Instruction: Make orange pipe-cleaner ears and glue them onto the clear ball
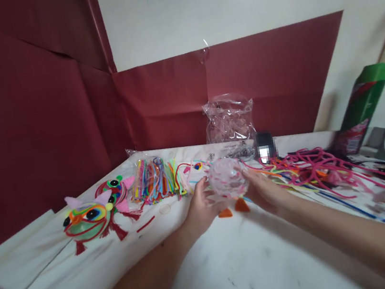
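A clear, roundish plastic ball with pink and white patches (227, 178) sits between my two hands above the white table. My left hand (203, 206) curves around its left side, thumb up and fingers toward the underside. From the right, my right hand (261, 189) presses against the ball, its fingertips partly hidden behind it. Just below the ball lie two orange felt-like triangular pieces (241, 205). Details on the ball are blurred.
At left stand colourful animal-faced ornaments (89, 218) with red tassels. A bag of multicoloured pipe cleaners (154, 179) lies behind. Loose pink pipe cleaners (312, 167) spread at right near a green bottle (364, 106). A clear plastic bag (229, 119) stands at the back.
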`<state>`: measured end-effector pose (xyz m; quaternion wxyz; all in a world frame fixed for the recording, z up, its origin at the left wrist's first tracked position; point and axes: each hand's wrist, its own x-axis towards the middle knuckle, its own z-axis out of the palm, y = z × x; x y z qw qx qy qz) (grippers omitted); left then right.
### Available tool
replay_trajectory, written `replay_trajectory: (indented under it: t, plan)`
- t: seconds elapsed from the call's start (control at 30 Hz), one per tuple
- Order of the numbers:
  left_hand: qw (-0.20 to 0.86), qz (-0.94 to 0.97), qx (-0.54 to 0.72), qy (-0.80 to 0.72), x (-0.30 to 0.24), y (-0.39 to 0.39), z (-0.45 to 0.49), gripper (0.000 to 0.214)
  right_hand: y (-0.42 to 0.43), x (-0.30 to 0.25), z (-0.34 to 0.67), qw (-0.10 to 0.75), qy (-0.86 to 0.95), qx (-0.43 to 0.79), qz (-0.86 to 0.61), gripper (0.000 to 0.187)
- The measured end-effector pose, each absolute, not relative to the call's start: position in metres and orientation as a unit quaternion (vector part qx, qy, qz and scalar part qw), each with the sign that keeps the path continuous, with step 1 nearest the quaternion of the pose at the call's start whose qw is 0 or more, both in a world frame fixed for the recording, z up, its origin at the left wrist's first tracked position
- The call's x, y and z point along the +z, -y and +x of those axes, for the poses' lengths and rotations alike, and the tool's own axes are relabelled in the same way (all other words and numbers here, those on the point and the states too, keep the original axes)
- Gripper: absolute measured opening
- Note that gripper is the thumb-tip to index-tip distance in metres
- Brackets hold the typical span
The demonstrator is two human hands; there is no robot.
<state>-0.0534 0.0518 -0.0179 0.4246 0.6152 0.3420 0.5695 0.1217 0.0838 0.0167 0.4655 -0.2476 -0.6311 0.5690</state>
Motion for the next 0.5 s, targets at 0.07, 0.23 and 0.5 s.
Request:
replay_trajectory:
  t: [0.07,0.23,0.5]
  plan:
    - [0.515,0.602,0.551,-0.262,-0.014,-0.041,-0.045,0.093,-0.056,0.005,0.124,0.44,0.582,0.637,-0.248,0.044]
    - [0.564,0.578,0.524,-0.27,-0.008,-0.025,-0.033,0.087,-0.03,-0.013,0.139,0.439,0.541,0.662,-0.276,0.045]
    - [0.622,0.525,0.506,-0.286,-0.01,-0.033,-0.036,0.056,-0.033,-0.027,0.151,0.473,0.641,0.501,-0.337,0.082]
